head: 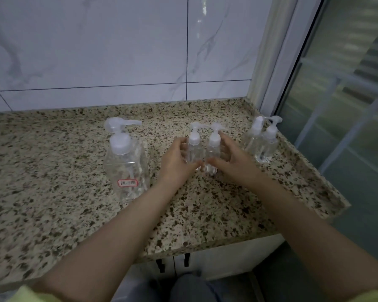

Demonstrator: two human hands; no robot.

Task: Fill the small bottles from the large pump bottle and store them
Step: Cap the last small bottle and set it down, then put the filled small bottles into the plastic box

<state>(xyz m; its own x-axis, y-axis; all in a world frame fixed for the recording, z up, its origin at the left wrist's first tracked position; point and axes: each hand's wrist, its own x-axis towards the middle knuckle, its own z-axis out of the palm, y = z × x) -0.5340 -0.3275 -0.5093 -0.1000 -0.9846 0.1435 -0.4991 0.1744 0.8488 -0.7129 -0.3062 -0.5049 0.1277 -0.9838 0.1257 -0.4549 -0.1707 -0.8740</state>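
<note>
A large clear pump bottle (127, 164) with a red-edged label stands on the speckled granite counter (52, 192), left of centre. Two small clear pump bottles stand side by side in the middle. My left hand (176, 162) curls round the left small bottle (194, 147), and my right hand (232, 158) curls round the right small bottle (213, 149). Both thumbs meet low in front of them. Two more small pump bottles (261, 140) stand together near the counter's right end, untouched.
A marble-patterned tiled wall (118, 51) backs the counter. A glass window with a white frame (292, 73) borders the right side. White cabinet doors with dark handles (184, 260) sit below the counter's front edge.
</note>
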